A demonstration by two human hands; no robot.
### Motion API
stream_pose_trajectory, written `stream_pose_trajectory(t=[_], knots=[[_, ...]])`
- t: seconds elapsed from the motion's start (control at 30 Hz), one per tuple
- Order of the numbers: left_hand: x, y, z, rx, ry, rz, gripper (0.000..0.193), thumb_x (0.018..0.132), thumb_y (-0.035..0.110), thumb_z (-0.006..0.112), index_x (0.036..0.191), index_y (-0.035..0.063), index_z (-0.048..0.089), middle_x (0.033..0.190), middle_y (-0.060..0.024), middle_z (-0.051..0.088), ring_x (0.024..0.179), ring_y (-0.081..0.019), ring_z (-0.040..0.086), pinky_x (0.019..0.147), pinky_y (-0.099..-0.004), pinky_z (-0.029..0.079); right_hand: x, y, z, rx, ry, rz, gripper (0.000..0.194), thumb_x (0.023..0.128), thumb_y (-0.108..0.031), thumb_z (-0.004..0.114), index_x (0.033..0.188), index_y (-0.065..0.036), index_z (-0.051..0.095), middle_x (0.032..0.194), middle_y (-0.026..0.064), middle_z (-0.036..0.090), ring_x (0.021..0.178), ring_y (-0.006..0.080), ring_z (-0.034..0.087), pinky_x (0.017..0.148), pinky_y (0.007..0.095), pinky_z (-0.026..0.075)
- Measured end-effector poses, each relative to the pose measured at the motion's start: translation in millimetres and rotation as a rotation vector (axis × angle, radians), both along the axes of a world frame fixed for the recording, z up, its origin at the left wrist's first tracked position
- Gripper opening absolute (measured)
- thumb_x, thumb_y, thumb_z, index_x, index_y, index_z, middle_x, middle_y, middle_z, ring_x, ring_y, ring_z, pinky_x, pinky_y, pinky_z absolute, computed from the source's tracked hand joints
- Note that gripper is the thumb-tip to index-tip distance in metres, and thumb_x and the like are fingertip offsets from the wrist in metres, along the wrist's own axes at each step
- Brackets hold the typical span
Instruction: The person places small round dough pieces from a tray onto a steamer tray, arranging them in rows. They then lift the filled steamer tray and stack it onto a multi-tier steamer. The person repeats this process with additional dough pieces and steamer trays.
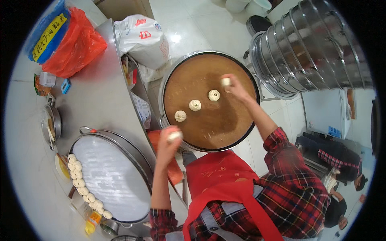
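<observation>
My right hand (236, 89) holds a pleated white bun (226, 82) over the upper right part of a round metal steamer tray (211, 72) with a brown liner. Three more pleated buns stand in a slanting row on that liner, one (214, 95) nearest my right hand, one (195, 105) in the middle and one (180, 116) near the left rim. My left hand (169, 144) grips another bun (174, 136) at the tray's lower left rim, slightly blurred. On the steel table, a second round tray (111, 177) carries a line of small buns (83, 191) along its left edge.
A tall stack of steel steamer tiers (301, 51) stands at upper right. A white sack (144, 42) is beside the steel table (99, 99). Red (78, 45) and blue bags lie on the table, with a metal pan (53, 123) at left. Other people (340, 162) are at lower right.
</observation>
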State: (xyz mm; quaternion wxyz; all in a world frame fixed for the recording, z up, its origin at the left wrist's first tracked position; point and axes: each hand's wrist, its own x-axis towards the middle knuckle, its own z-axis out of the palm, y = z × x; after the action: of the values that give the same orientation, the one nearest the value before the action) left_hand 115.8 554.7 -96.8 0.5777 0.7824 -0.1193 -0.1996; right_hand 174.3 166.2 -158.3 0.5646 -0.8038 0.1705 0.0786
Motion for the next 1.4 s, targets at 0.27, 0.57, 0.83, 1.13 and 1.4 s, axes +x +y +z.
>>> stream_pose_trajectory(t=[0.27, 0.57, 0.83, 1.13, 1.4], knots=[[-13.7, -70.3, -135.1, 0.680, -0.373, -0.473, 0.052, 0.067, 0.006, 0.068, 0.117, 0.0112, 0.058, 0.121, -0.0169, 0.052, 0.112, -0.0381, 0.050, 0.090, -0.0430, 0.046, 28.9, -64.2, -67.7, -1.141, -0.289, 0.227, 0.058, 0.077, -0.001, 0.057, 0.132, -0.015, 0.049, 0.129, 0.0157, 0.049, 0.116, 0.0370, 0.048, 0.099, 0.0480, 0.041], [-31.1, 93.3, 34.3, 0.523, -0.592, 0.280, 0.055, 0.069, 0.013, 0.073, 0.120, 0.0033, 0.056, 0.124, -0.0204, 0.051, 0.127, -0.0379, 0.042, 0.103, -0.0494, 0.037, 97.3, 295.2, 58.9, -0.366, -0.766, 0.689, 0.062, 0.077, 0.000, 0.065, 0.135, -0.006, 0.045, 0.141, 0.0185, 0.042, 0.128, 0.0351, 0.042, 0.109, 0.0418, 0.033], [-150.8, 403.0, 30.3, 1.566, -0.084, 1.280, 0.078, 0.076, 0.029, 0.076, 0.136, -0.0032, 0.040, 0.147, -0.0272, 0.031, 0.139, -0.0425, 0.024, 0.111, -0.0550, 0.024, 46.4, 698.1, 88.9, -0.285, -0.847, 1.088, 0.047, 0.079, -0.015, 0.066, 0.125, -0.019, 0.055, 0.130, 0.0126, 0.044, 0.107, 0.0390, 0.052, 0.088, 0.0475, 0.047], [-171.8, 401.7, 28.8, 1.484, -0.122, 1.084, 0.070, 0.075, 0.025, 0.073, 0.134, 0.0041, 0.042, 0.123, -0.0195, 0.051, 0.117, -0.0392, 0.049, 0.098, -0.0489, 0.040, 55.5, 688.9, 74.5, 0.318, -0.308, 0.802, 0.042, 0.082, -0.013, 0.065, 0.121, -0.016, 0.049, 0.116, 0.0104, 0.051, 0.099, 0.0257, 0.057, 0.081, 0.0402, 0.050], [-166.3, 459.1, 16.3, 1.201, 0.021, 1.304, 0.059, 0.081, 0.023, 0.068, 0.132, 0.0004, 0.046, 0.122, -0.0225, 0.056, 0.101, -0.0354, 0.061, 0.085, -0.0420, 0.052, -25.8, 354.8, 74.5, 1.261, 0.363, 0.610, 0.045, 0.091, -0.012, 0.058, 0.134, -0.016, 0.044, 0.113, 0.0036, 0.055, 0.104, 0.0159, 0.056, 0.085, 0.0371, 0.050]])
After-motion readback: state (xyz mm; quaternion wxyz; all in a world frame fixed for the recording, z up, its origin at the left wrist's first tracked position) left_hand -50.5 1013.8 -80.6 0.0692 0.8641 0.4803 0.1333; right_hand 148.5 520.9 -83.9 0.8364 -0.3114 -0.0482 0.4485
